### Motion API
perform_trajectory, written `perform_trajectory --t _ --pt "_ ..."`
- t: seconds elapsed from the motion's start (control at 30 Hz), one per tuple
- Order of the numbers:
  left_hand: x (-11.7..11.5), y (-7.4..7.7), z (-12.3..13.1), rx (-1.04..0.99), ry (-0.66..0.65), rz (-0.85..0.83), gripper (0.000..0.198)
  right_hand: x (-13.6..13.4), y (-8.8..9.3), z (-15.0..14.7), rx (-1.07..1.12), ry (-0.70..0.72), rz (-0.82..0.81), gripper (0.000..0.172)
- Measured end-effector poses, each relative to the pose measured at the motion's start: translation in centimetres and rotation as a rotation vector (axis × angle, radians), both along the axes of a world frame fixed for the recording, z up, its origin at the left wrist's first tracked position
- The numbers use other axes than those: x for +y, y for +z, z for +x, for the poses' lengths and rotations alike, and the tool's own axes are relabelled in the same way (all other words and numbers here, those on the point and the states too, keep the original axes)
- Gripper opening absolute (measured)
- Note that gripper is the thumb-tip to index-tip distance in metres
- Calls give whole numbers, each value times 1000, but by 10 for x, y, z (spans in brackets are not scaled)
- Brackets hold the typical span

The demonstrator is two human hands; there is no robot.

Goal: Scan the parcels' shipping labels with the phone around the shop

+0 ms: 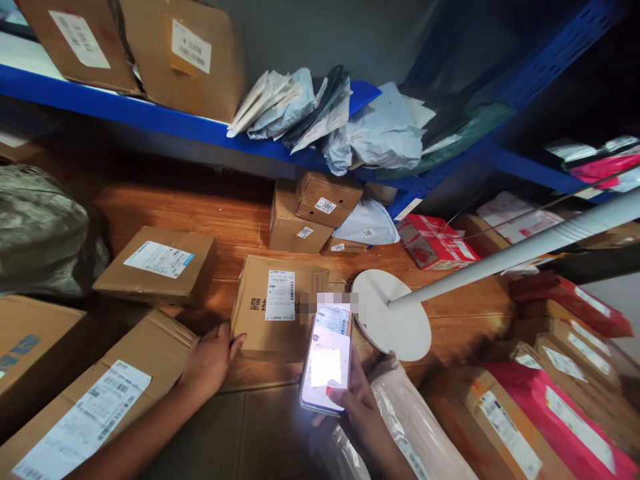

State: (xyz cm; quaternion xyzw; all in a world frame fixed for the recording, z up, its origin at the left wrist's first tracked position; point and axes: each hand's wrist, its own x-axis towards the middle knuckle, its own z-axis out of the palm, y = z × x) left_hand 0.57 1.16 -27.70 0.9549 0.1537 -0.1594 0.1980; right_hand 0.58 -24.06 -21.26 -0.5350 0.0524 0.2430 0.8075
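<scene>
Wooden flooring carries the labelled box at centre. My left hand lies flat against its 7 o'clock corner; my right hand grips the phone at 4 o'clock, best held square to the label.

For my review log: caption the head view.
Left hand touches a labelled cardboard box; right hand holds a lit phone over it, parcels around.

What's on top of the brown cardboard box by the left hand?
A white barcode label and black characters on the brown cardboard box. The lit smartphone in the right hand hides its right part.
</scene>
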Motion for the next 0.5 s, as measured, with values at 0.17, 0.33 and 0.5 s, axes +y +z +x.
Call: perform_trajectory --t 0.17,0.33,0.5 --pt "7 -8 28 -149 429 -772 47 2 -2 5 71 -121 -43 88" --pt "11 -20 57 219 936 -1356 71 -1 -8 8 92 -196 -33 85" --pt "19 -34 67 294 1134 -1458 81 -8 -15 9 109 -152 -57 86"
